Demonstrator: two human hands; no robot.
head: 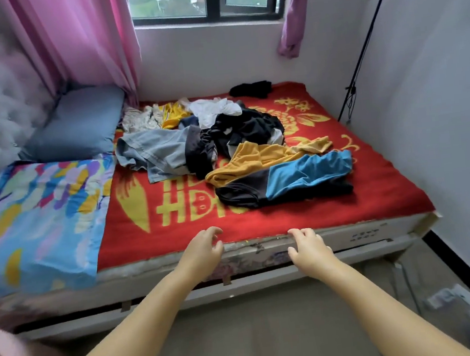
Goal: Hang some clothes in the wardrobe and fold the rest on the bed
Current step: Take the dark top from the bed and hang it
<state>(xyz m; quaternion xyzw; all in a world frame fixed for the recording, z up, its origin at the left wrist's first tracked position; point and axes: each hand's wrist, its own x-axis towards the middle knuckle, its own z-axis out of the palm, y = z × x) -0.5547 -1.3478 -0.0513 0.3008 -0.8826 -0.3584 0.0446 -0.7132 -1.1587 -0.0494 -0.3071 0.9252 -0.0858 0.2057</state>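
I judge the task barely started: my left hand [203,250] and right hand [310,246] reach empty, fingers relaxed, at lower centre, while the clothes pile [224,147] lies unfolded mid-frame on the red blanket [318,212] (no wardrobe visible).

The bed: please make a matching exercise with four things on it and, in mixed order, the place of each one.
Things:
1. grey-blue pillow
2. small black garment
3. blue, black and mustard garment
4. patterned quilt

Places:
A. alone near the far edge, below the window
B. at the near left of the bed
C. at the near side of the clothes pile
D. against the tufted headboard, beside the pink curtain

Pairs: 1-D, 2-A, 3-C, 4-B
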